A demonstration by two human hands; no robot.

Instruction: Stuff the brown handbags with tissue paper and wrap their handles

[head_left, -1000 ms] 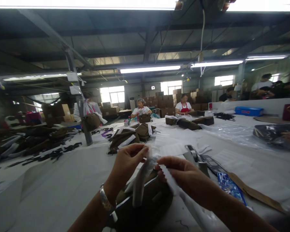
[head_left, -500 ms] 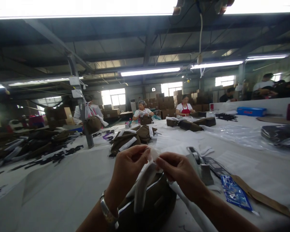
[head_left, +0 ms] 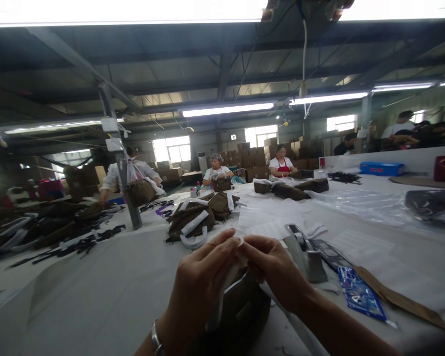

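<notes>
My left hand (head_left: 200,282) and my right hand (head_left: 272,269) meet just above a dark brown bag (head_left: 241,311) that sits on the white table (head_left: 96,287) in front of me. Both hands pinch a white wrapping strip (head_left: 222,296) that hangs down over the bag's metal-edged top. Fingers of both hands are closed on the strip. A silver bracelet (head_left: 156,341) is on my left wrist.
A grey tape dispenser (head_left: 306,252), a blue printed packet (head_left: 359,294) and brown card (head_left: 400,301) lie to the right. More brown bags (head_left: 200,215) lie mid-table, dark straps (head_left: 77,240) at the left. Clear plastic sheets (head_left: 356,202) lie far right. Several people work at the far end.
My hands have come closer together over the bag, my left hand moving right and down. The white strip is now gathered tighter between them.
</notes>
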